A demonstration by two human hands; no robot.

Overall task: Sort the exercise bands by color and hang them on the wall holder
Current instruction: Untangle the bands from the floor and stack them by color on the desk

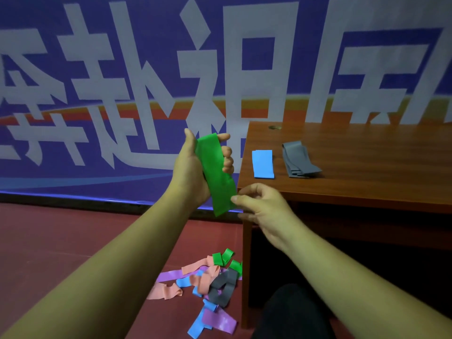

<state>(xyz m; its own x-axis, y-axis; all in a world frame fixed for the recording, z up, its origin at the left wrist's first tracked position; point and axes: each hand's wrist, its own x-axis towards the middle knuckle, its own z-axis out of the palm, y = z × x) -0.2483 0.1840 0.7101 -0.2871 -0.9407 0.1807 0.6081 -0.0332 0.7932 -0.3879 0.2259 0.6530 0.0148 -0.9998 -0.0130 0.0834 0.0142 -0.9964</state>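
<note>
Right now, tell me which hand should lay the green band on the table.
Probably the right hand: it pinches the green band at its lower end, beside the table edge. The left hand holds it farther off.

A large blue banner (151, 28) with big white characters covers the wall behind. An orange and yellow stripe (156, 107) runs across it in a soft curve. Under the banner, a dark strip (73, 198) goes along the bottom of the wall. The floor (61, 241) is dull red and smooth. On the right stands a reddish-brown wooden bench (379, 162), with a small round cap (275, 127) near its back edge. Below the bench it is dark. The light is dim.
</note>
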